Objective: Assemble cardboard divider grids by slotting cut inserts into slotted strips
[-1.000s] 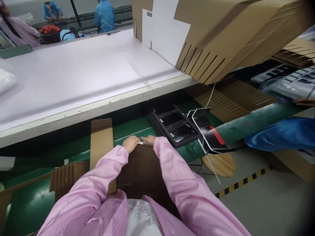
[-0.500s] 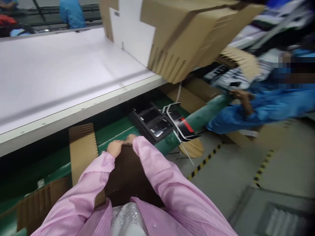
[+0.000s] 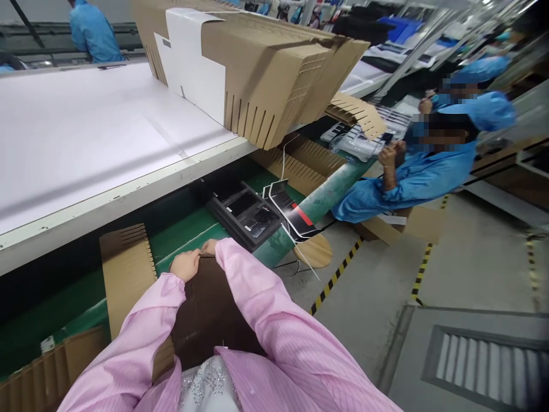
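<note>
Both my hands are at the far edge of a dark brown board [image 3: 210,315] that lies in front of my body. My left hand [image 3: 186,265] grips its top edge with the fingers wrapped over. Close beside it, my right hand [image 3: 210,246] is closed on the same edge, partly hidden by its pink sleeve. Just beyond my hands, a black frame with dark panels [image 3: 249,213] rests on the green surface [image 3: 184,234]. Left of my hands lies a slotted cardboard piece [image 3: 126,272].
A white table [image 3: 86,131] carries a big stack of slotted cardboard [image 3: 266,74]. Bent black-and-white strips [image 3: 291,212] jut over the green edge, above a round wooden stool [image 3: 315,250]. People in blue sit at the right; another is at the back left.
The view has turned to the right, so the scene sits further left and more people show. My hands keep hold of the brown board's edge.
</note>
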Motion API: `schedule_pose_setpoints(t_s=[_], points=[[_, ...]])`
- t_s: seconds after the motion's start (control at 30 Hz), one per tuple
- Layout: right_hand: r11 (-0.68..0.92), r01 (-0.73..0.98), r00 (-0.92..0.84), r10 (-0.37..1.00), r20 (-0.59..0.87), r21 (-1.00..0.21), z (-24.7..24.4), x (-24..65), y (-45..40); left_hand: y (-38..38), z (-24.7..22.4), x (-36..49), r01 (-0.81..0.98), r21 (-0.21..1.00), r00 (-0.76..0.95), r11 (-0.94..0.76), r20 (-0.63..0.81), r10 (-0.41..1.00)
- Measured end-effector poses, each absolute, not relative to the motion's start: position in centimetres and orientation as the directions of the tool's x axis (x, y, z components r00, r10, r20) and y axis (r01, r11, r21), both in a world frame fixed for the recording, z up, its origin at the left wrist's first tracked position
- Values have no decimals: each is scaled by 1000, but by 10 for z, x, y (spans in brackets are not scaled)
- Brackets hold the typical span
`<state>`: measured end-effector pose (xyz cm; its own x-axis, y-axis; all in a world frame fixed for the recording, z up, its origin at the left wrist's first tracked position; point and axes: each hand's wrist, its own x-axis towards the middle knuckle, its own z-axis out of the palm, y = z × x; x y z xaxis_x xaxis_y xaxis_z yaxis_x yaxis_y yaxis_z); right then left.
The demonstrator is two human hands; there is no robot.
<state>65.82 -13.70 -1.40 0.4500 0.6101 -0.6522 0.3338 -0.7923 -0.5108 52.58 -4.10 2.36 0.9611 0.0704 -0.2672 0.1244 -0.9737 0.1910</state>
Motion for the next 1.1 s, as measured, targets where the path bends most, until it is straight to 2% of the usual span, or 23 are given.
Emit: schedule_pose_setpoints(t_s=[0.1,0.23,0.37,0.53,0.9,1.1], points=[[-769,401,371,634,-678,-499,-16,659,-133,-42,18,518,135,200,970,-970,-225,88],[-689,473,316,714,-624,-549,-26,657,-126,-40,4,503,138,286,989,-948,-87,117],[-647,481,374,762,-529,-591,-34,646,-125,-37,-6,489,101,354,994,-930,6,111],[-644,467,474,761,-443,-606,-36,633,-127,-47,-7,476,120,352,982,-928,98,164],[-641,458,505,758,-413,-616,-39,631,-124,-53,-5,475,137,369,970,-919,140,201],[-612,491,509,779,-366,-619,-32,627,-125,-51,-1,480,175,343,971,-923,93,219]])
